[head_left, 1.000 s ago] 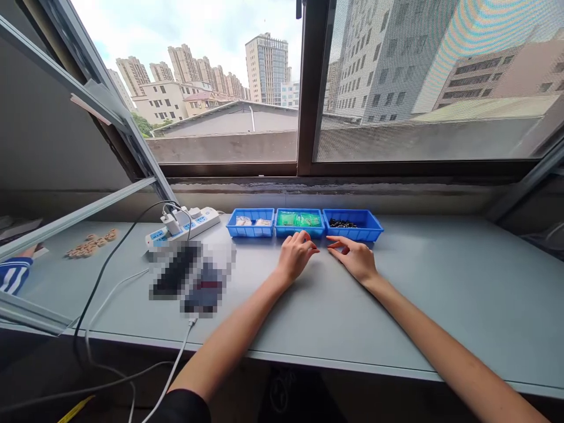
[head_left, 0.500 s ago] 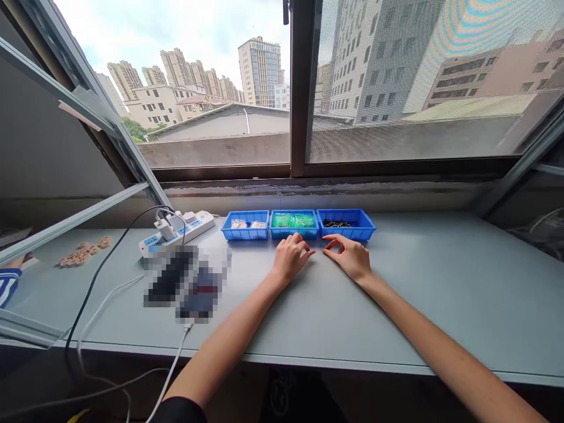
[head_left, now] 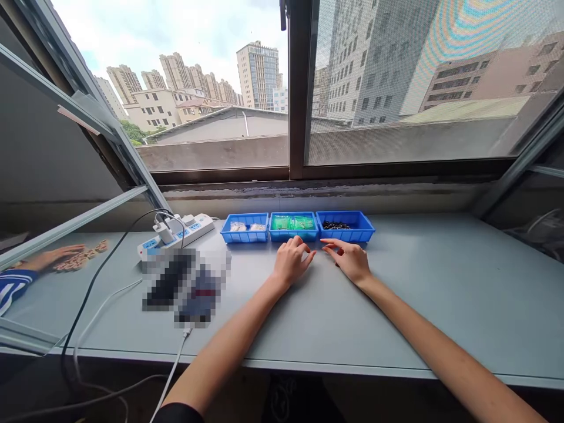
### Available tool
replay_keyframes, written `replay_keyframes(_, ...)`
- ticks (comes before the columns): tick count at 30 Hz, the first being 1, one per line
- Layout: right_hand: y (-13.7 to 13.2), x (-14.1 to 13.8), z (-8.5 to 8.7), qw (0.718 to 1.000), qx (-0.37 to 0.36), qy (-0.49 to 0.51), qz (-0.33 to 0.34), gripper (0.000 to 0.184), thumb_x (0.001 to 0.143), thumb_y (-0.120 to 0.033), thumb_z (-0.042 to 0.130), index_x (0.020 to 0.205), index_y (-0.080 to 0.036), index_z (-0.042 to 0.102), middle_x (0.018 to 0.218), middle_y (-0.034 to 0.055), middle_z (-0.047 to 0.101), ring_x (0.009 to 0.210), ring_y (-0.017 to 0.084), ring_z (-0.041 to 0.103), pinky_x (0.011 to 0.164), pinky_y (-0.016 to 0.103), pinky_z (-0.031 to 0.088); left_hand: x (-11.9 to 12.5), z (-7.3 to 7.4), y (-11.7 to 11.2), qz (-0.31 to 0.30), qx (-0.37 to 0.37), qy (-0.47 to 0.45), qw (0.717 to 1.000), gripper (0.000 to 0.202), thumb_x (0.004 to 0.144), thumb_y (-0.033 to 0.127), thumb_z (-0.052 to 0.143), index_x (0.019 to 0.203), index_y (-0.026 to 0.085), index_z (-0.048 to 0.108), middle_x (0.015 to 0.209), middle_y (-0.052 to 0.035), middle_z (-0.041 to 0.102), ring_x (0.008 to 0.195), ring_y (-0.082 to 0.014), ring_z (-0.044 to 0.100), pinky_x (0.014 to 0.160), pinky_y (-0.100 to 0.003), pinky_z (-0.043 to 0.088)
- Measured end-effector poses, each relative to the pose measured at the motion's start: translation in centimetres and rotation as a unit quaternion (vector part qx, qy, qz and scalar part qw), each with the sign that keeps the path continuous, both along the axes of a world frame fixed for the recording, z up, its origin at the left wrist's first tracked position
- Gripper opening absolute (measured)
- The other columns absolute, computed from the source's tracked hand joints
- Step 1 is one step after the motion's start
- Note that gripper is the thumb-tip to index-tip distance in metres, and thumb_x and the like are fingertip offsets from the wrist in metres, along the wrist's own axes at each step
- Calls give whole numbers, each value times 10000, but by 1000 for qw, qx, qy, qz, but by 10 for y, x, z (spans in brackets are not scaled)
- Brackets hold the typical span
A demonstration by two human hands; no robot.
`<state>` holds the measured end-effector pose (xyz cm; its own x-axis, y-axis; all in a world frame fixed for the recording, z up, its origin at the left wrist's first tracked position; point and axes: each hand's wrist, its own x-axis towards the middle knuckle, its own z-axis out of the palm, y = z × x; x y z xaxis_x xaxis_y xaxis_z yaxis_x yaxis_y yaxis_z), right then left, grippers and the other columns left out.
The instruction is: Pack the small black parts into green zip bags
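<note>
My left hand (head_left: 291, 261) rests on the grey tabletop (head_left: 343, 329) just in front of the middle blue bin (head_left: 294, 237). Its fingers are loosely curved, with thumb and forefinger apart and nothing visible between them. To its right, my right hand (head_left: 351, 260) lies before the right blue bin (head_left: 363, 236), thumb and forefinger likewise parted and holding nothing visible. Green packets (head_left: 292, 222) fill the middle bin, and small dark pieces (head_left: 335, 225) lie in the right one. The left blue bin (head_left: 245, 237) contains white packets (head_left: 238, 226).
A white power strip (head_left: 194, 229) with plugs stands left of the bins. Blurred dark objects (head_left: 170, 282) lie before it, beside a white cable (head_left: 174, 367) and a black cable (head_left: 90, 291). Behind the frame at left, another person's hand (head_left: 57, 255) touches small tan pieces (head_left: 83, 257).
The other person's hand has come into view at the left, over the tan pieces. My two hands have barely moved; the camera view has shifted slightly.
</note>
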<state>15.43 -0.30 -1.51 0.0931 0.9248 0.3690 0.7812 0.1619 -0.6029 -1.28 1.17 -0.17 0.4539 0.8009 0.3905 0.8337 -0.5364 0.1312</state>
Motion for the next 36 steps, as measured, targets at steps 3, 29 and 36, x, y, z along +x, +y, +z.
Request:
replay_keyframes(3, 1, 0, -1, 1000, 3, 15, 6, 258, 775, -265, 549, 990, -323, 678, 827, -60, 724, 466, 117, 553, 621, 278, 449, -1, -1, 2, -9, 0, 15, 1000, 186, 857, 307, 543, 968, 205, 653, 971, -43, 585, 864, -167, 547, 718, -279, 411)
replay_keyframes(29, 15, 38, -12, 977, 105, -126, -134, 454, 824, -475, 360, 1014, -172, 640, 1069, 122, 633, 1040, 287, 473, 860, 439, 337, -5, -2, 3, -39, -24, -2, 999, 179, 860, 306, 527, 922, 174, 631, 982, -53, 578, 885, -185, 577, 717, -292, 443)
replay_keyframes(36, -2, 40, 8, 971, 52, -217, -92, 574, 791, -623, 307, 974, -220, 673, 937, 103, 687, 980, 302, 539, 905, 507, 281, -5, -2, 0, -50, -19, 9, 999, 249, 864, 281, 475, 1087, 174, 508, 1011, -64, 578, 909, -208, 585, 737, -314, 466)
